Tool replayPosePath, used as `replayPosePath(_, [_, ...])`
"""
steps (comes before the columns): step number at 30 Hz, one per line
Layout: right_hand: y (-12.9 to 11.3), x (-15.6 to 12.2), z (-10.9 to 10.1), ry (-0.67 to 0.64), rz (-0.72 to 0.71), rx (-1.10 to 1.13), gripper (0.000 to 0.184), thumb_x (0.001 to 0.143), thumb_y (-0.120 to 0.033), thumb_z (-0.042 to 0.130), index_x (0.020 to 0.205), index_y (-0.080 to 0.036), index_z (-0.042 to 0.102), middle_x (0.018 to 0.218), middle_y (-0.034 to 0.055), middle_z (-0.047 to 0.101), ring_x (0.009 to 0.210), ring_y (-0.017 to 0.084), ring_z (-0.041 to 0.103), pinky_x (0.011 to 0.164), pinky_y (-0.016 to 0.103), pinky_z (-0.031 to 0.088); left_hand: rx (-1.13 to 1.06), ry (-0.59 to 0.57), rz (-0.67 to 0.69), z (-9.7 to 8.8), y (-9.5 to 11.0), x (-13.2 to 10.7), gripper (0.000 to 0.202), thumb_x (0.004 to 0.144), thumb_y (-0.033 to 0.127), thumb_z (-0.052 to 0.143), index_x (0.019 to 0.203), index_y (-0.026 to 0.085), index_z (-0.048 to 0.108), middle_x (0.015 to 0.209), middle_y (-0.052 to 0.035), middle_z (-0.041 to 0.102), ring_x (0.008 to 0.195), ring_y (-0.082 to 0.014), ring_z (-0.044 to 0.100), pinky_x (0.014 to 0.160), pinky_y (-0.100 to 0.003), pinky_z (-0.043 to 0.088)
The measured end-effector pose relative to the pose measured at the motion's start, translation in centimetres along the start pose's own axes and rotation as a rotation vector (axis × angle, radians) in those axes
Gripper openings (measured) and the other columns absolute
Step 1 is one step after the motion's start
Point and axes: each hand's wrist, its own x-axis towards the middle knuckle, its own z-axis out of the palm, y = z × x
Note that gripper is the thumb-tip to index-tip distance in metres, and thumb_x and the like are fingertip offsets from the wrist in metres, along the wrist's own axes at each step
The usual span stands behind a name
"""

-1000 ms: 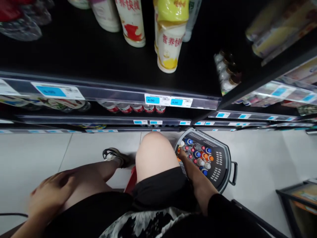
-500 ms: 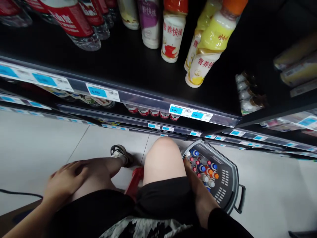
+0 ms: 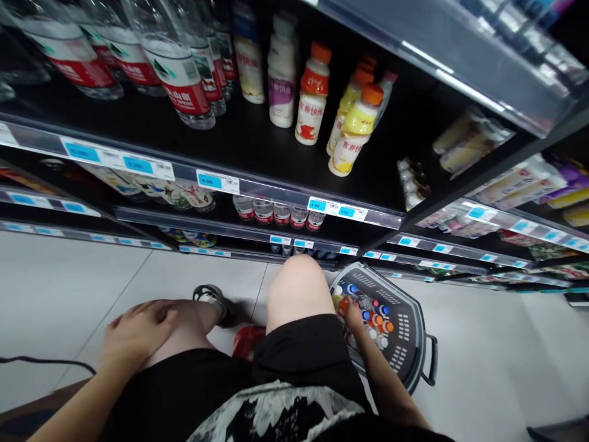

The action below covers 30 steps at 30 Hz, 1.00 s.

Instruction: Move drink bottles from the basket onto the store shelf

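Note:
My left hand [image 3: 138, 328] lies flat on my left knee with the fingers apart and nothing in it. My right hand [image 3: 353, 313] is down inside a dark grey shopping basket [image 3: 407, 288] on the floor by my right knee. Its fingers are among several small bottles with coloured caps [image 3: 377, 319], and the fingertips touch an orange-capped bottle [image 3: 343, 305]. Whether the fingers close around a bottle is hidden.
A black shelf unit stands in front of me, holding water bottles with red labels [image 3: 179, 67], milk-drink bottles [image 3: 309, 104] and a yellow bottle [image 3: 355, 132]. Blue price tags [image 3: 338, 210] line the shelf edges. A red stool [image 3: 246, 341] is under me. A black cable [image 3: 46, 362] crosses the pale floor at left.
The view has tilted up, so more of the upper shelf and its bottles shows. My right hand has shifted slightly within the basket. My left hand stays on the knee.

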Motion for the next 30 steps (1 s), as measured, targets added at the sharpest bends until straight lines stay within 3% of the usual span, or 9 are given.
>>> replayPosePath(3, [1.5,-2.5,-5.2,0.094,-0.061,0.006,0.031,0.091,-0.027,0.060,0.121,-0.017,0.063,0.098,0.0115,0.078,0.090,0.026,0.074,0.078,0.030,0.049,0.008,0.028,0.057,0.2,0.6,-0.5,0.057,0.093,0.044,0.042,0.138,0.018,0.065,0.155,-0.0128,0.058,0.146,-0.0316,0.046,0.123,-0.052,0.029])
replayPosePath(6, [1.6,-6.3,-11.9,0.320,-0.253,0.037,0.026,0.092,-0.034,0.058,0.112,-0.020,0.066,0.087,0.0064,0.076,0.075,0.023,0.072,0.072,0.030,0.050,-0.036,0.068,0.127,0.5,1.2,-0.8,0.053,0.095,0.044,0.041,0.133,0.020,0.067,0.153,-0.0123,0.060,0.146,-0.0308,0.046,0.123,-0.054,0.027])
replayPosePath(12, [-2.4,-15.2,-22.9,0.827,-0.589,0.032,0.026,0.084,-0.036,0.063,0.104,-0.022,0.070,0.085,0.0052,0.076,0.068,0.020,0.069,0.066,0.030,0.053,-0.121,0.123,0.212,-0.2,3.5,-2.4,0.049,0.095,0.039,0.044,0.127,0.012,0.070,0.148,-0.0187,0.062,0.143,-0.0360,0.048,0.122,-0.060,0.025])
replayPosePath(15, [-5.3,-18.5,-25.3,1.066,-0.733,0.065,0.027,0.087,-0.044,0.063,0.099,-0.022,0.071,0.078,0.0043,0.075,0.061,0.018,0.066,0.059,0.029,0.052,-0.284,0.188,0.302,0.1,4.5,-3.2,0.050,0.093,0.036,0.049,0.123,0.003,0.071,0.142,-0.0262,0.064,0.140,-0.0405,0.050,0.122,-0.062,0.023])
replayPosePath(17, [-7.3,-20.1,-26.1,1.169,-0.841,0.099,0.031,0.090,-0.050,0.061,0.096,-0.022,0.072,0.075,0.0041,0.074,0.058,0.017,0.066,0.056,0.028,0.051,-0.411,0.194,0.353,0.8,4.8,-3.7,0.048,0.091,0.034,0.051,0.119,0.001,0.072,0.135,-0.0254,0.069,0.135,-0.0368,0.056,0.123,-0.055,0.027])
replayPosePath(20, [-10.1,-21.8,-26.6,1.128,-0.997,0.227,0.038,0.094,-0.055,0.055,0.091,-0.021,0.072,0.070,0.0026,0.072,0.055,0.016,0.065,0.054,0.027,0.053,-0.572,0.189,0.358,2.1,5.2,-5.4,0.049,0.093,0.034,0.045,0.124,0.005,0.070,0.132,-0.0186,0.073,0.127,-0.0257,0.064,0.117,-0.038,0.040])
replayPosePath(22, [-11.6,-22.5,-26.4,1.021,-1.072,0.370,0.042,0.095,-0.058,0.054,0.087,-0.021,0.072,0.066,0.0013,0.070,0.051,0.015,0.064,0.051,0.026,0.052,-0.896,0.144,0.357,3.0,5.9,-7.7,0.052,0.093,0.040,0.048,0.129,0.008,0.066,0.139,-0.0178,0.069,0.130,-0.0251,0.063,0.112,-0.034,0.045])
replayPosePath(25, [-13.7,-22.6,-25.3,0.822,-1.091,0.637,0.049,0.091,-0.067,0.058,0.083,-0.021,0.073,0.065,0.0017,0.069,0.050,0.015,0.062,0.048,0.026,0.049,-1.520,-0.246,0.415,4.4,8.2,-12.5,0.058,0.083,0.049,0.071,0.131,0.016,0.067,0.144,-0.0152,0.066,0.132,-0.0304,0.062,0.109,-0.038,0.047])
replayPosePath(30, [-18.1,-20.6,-19.9,0.303,-0.981,0.882,0.061,0.076,-0.081,0.066,0.077,-0.020,0.071,0.059,0.0002,0.063,0.047,0.012,0.053,0.047,0.025,0.044,-1.969,-1.093,0.567,8.4,11.1,-18.1,0.074,0.086,0.070,0.064,0.130,0.012,0.070,0.127,-0.0197,0.075,0.117,-0.0344,0.069,0.105,-0.048,0.047])
